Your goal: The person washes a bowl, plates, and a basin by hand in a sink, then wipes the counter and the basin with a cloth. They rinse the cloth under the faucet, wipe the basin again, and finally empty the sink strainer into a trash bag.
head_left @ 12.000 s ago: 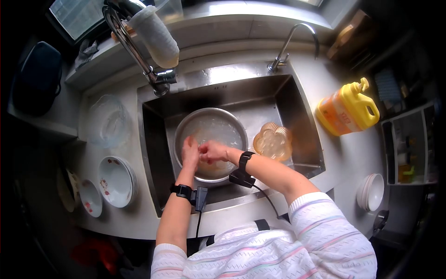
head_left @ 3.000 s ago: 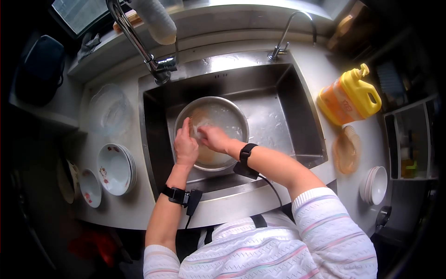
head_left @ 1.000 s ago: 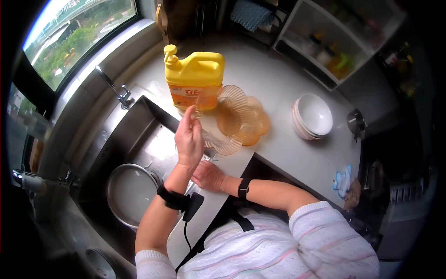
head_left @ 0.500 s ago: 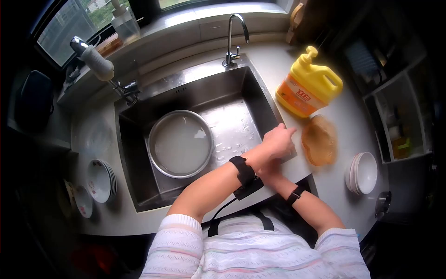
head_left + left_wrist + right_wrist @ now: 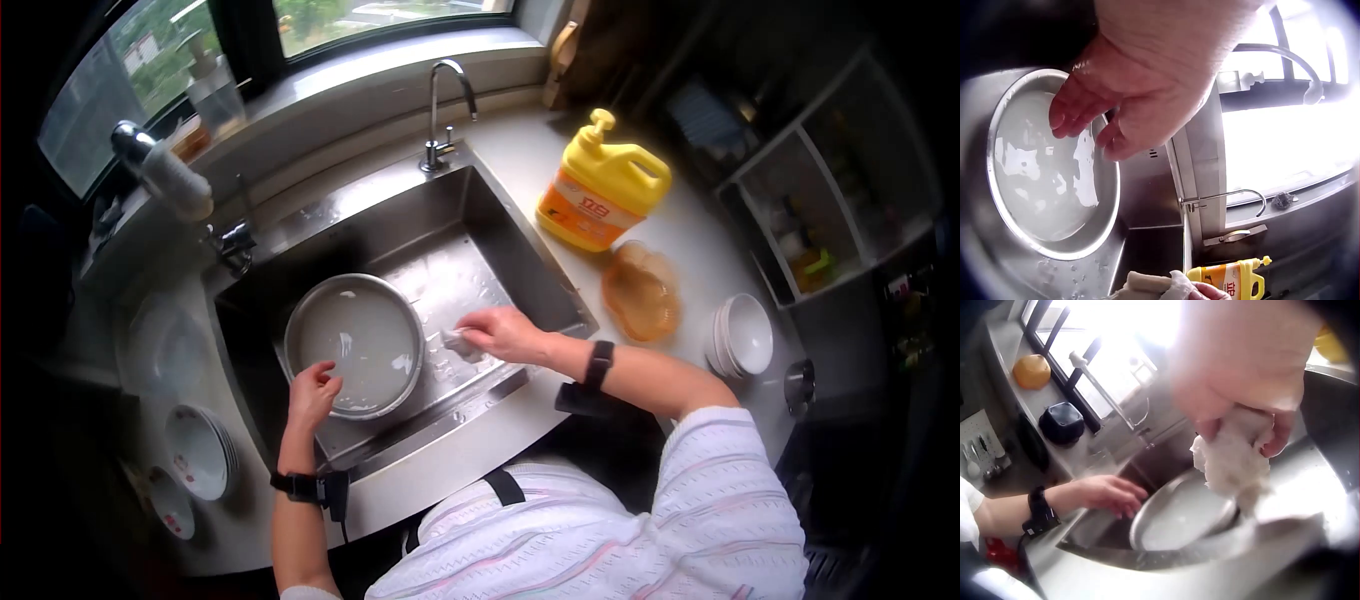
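My right hand (image 5: 505,335) pinches a crumpled whitish cloth (image 5: 462,345) above the sink floor, to the right of the round metal basin (image 5: 418,345). In the right wrist view the cloth (image 5: 1235,456) hangs from between thumb and fingers. The left hand (image 5: 314,395) hovers at the near left rim of the basin, holding nothing; its fingers are loosely bent over the cloudy water in the left wrist view (image 5: 1141,94). On the counter right of the sink, amber scalloped glassware (image 5: 640,290) stands close to the yellow pump bottle (image 5: 603,190).
White bowls are stacked on the counter at the left (image 5: 198,452) and at the right (image 5: 748,335). A clear glass dish (image 5: 165,345) lies left of the sink. Two faucets stand behind the sink, a slim one (image 5: 434,120) and one with a wrapped spout (image 5: 175,180).
The amber glassware has gone from the sink to the right-hand counter. Since half a second ago, both hands have moved apart from the sink's right edge, the left to the basin, the right over the sink floor.
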{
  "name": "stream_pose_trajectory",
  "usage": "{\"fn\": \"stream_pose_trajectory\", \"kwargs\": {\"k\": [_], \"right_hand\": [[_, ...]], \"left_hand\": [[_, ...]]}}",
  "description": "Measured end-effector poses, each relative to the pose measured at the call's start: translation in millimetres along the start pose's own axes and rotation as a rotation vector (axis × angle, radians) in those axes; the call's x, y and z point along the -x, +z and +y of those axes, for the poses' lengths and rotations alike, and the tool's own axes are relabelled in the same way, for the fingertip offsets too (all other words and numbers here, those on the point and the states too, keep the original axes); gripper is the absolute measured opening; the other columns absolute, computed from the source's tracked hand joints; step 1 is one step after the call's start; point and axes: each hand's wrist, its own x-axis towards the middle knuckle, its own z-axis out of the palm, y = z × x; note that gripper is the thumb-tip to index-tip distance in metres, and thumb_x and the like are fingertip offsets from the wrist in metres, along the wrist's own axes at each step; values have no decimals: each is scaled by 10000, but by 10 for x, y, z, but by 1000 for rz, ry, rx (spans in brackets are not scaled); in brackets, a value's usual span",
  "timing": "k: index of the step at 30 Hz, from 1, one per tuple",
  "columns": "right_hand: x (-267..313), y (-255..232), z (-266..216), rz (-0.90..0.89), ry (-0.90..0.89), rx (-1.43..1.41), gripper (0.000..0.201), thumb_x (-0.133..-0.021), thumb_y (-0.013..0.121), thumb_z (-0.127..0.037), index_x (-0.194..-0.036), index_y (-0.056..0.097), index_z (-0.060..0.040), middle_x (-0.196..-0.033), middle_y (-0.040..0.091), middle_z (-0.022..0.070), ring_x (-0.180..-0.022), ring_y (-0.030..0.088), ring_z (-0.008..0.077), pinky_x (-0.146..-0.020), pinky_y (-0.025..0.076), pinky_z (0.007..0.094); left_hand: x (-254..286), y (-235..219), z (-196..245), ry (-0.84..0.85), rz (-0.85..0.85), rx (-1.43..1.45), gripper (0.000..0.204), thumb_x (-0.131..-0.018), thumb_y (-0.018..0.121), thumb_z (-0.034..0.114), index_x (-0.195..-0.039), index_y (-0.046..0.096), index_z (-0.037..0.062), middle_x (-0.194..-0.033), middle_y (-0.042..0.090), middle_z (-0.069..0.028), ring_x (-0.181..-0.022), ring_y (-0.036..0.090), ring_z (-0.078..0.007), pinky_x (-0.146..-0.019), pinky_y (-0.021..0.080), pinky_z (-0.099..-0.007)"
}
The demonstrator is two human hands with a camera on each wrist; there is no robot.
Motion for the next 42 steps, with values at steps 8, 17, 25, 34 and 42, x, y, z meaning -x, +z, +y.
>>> {"fn": "stream_pose_trajectory", "kwargs": {"k": [8, 17, 25, 34, 42], "right_hand": [[-976, 1173, -580, -305, -38, -40, 272, -705, 581, -180, -941, 636, -56, -870, 629, 188, -830, 602, 336, -736, 478, 382], [684, 70, -450, 166, 26, 34, 349, -764, 572, -126, -1099, 514, -45, -1046, 551, 157, -984, 525, 326, -849, 425, 381], [4392, -480, 1018, 1139, 1001, 530, 409, -724, 627, -216, -1098, 525, -84, -1120, 527, 145, -1025, 489, 334, -863, 417, 390], [7026, -112, 1382, 1456, 1730, -16, 984, -628, 612, -649, -1367, 237, -118, -1377, 269, 189, -1273, 252, 354, -1024, 280, 390], [5941, -532, 1793, 1151, 1552, 87, 933, -644, 599, -624, -1384, 177, -243, -1454, 51, 145, -1325, -4, 389, -1031, 30, 562]], "left_hand": [[-1, 198, -43, 319, -105, 63, 680, -652, 602, -46, -1290, 405, 81, -863, 558, -42, -670, 513, -86, -588, 456, -234], [-213, 342, 101, 145, -313, 23, 380, -649, 666, 41, -1017, 596, -23, -821, 631, -65, -688, 576, -126, -642, 462, -248], [-405, 148, -250, 142, -190, -85, 255, -675, 645, 52, -908, 556, -1, -611, 533, -44, -397, 448, -118, -336, 334, -247], [478, 284, 560, 71, -125, 7, 252, -720, 645, 105, -938, 639, -21, -657, 581, -12, -430, 341, -44, -382, 203, -202], [56, 342, 54, 44, -162, 116, 212, -707, 603, 131, -872, 542, 13, -600, 523, -36, -355, 385, -71, -295, 262, -196]]}}
